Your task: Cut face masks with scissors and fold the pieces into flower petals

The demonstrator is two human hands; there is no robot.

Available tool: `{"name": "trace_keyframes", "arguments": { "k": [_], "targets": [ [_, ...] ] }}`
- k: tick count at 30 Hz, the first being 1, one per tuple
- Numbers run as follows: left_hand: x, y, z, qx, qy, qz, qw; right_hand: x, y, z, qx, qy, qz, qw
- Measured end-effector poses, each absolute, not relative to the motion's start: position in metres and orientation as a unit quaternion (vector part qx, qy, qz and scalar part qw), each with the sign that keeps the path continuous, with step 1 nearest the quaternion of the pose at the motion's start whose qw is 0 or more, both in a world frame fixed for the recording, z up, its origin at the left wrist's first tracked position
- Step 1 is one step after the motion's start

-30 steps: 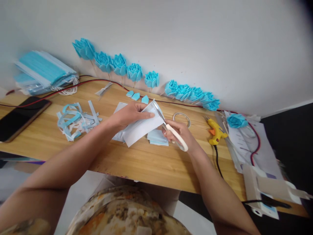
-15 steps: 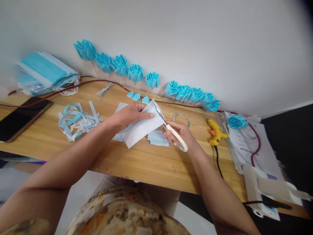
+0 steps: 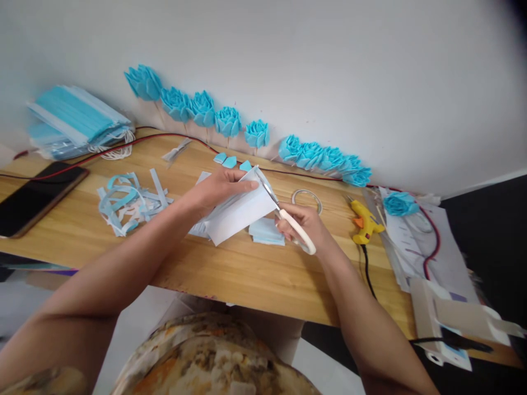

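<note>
Between the thumb and fingers of my left hand is a pale blue-white face mask sheet, tilted above the table. White-handled scissors sit in my right hand, their blades lying along the sheet's right edge near its top corner. Under the sheet, a small stack of folded pale blue pieces rests on the wood. Part of another pale sheet shows beneath my left hand. Small blue cut petals lie just beyond the hands.
Blue fabric flowers on sticks lean along the wall. Left are stacked masks, a phone and a heap of cut strips. To the right lie a tape roll, a yellow glue gun with its cord, and another flower.
My left thumb and the lower corner of the mask sheet have shifted up slightly. The scissors and my right hand stay almost in place.
</note>
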State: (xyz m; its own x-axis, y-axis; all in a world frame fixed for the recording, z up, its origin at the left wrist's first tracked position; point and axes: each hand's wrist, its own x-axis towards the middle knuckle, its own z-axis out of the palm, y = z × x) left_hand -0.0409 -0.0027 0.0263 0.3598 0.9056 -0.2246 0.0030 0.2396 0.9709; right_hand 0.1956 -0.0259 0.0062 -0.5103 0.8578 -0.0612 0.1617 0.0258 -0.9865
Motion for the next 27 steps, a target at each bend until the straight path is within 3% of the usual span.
{"name": "trace_keyframes", "arguments": {
  "k": [27],
  "targets": [
    [-0.032, -0.009, 0.03, 0.527, 0.417, 0.312, 0.671, 0.195, -0.025, 0.012, -0.38, -0.679, 0.567, 0.271]
  ]
}}
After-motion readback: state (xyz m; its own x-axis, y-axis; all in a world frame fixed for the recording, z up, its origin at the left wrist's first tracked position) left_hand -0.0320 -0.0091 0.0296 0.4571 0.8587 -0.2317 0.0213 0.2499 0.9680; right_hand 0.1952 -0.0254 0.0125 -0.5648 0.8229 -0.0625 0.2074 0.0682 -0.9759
